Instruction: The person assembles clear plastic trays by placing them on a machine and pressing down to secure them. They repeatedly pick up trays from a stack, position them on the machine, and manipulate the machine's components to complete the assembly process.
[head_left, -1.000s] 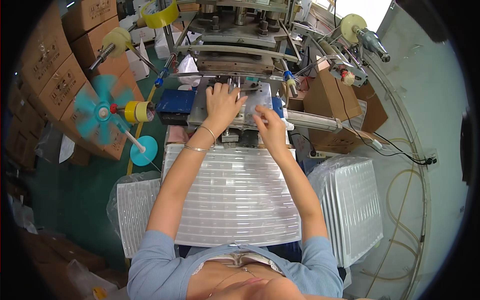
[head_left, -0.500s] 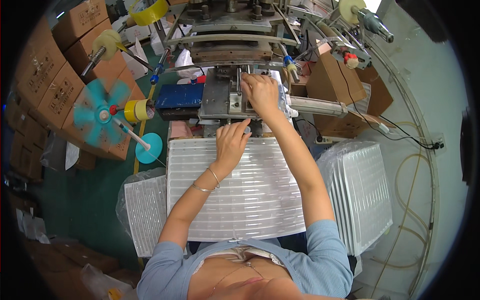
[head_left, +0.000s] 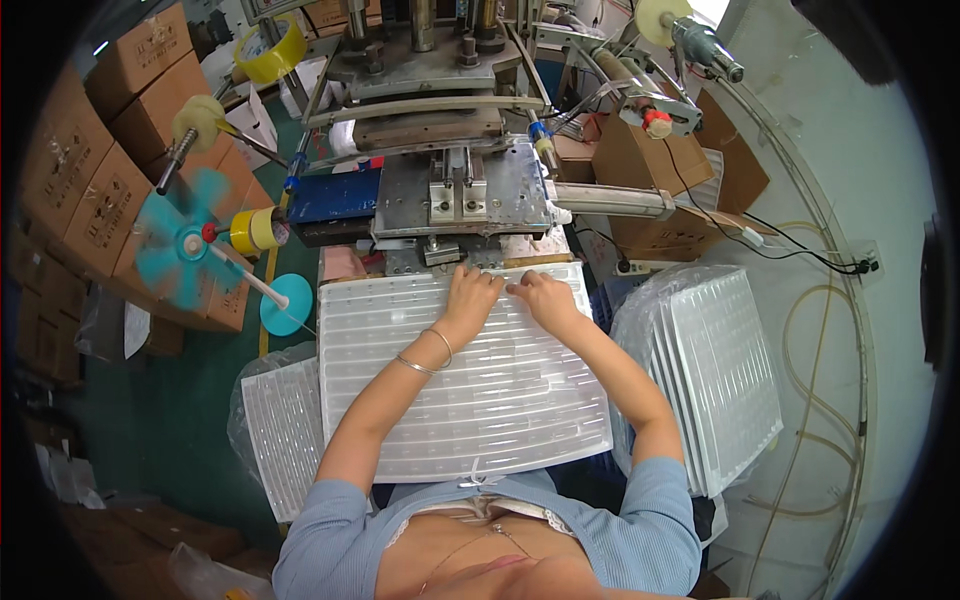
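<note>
Both my hands are close together over the far part of a white ribbed plastic tray [head_left: 420, 430]. My left hand [head_left: 472, 302], with thin bangles on its wrist, has its fingers bent and drawn together at the tray's rows. Just to its right, my right hand [head_left: 548, 303] is closed, thumb and fingertips pinched. Whatever small thing either hand holds is hidden by the fingers. Beyond them stands a press machine with a metal plate [head_left: 400, 205], on which a small two-part metal fixture [head_left: 458, 200] is bolted. A metal block [head_left: 440, 252] sits at the plate's near edge.
More ribbed trays stand at the right [head_left: 725, 370] and left [head_left: 285, 430] in clear plastic. A turquoise fan [head_left: 190, 243] turns at the left, near stacked cartons [head_left: 75, 190]. A metal cylinder [head_left: 615, 201] sticks out right of the press. A blue box [head_left: 335, 195] adjoins the plate.
My right hand has come back from the press fixture to the tray. My left hand has moved slightly nearer to me; the small grey round piece at its fingers no longer shows. The view has shifted.
</note>
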